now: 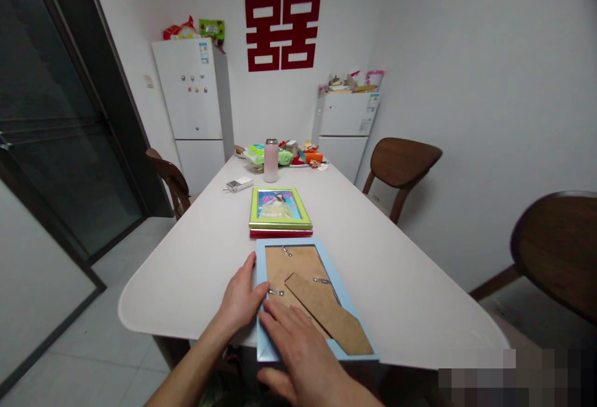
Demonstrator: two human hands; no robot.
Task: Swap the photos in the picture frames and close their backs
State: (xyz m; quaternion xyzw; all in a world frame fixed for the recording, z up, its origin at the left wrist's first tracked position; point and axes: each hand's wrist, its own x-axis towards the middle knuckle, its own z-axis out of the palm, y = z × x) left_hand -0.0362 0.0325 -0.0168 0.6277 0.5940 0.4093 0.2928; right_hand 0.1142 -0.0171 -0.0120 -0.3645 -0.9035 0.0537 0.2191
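Note:
A light blue picture frame lies face down at the table's near edge, its lower end by the rim. Its brown backing board faces up, with small metal turn clips and a fold-out stand leg. My left hand grips the frame's left side, thumb over the edge near the left clip. Across the lower left of the backing rests my right hand, fingers stretched out and thumb apart; its fingertips are close to that same clip. Just beyond is a green picture frame, stacked on a red one.
Behind the frames stand a pink bottle and a small white device. Snack packets crowd the table's far end. Wooden chairs flank the white table; two white fridges stand by the wall.

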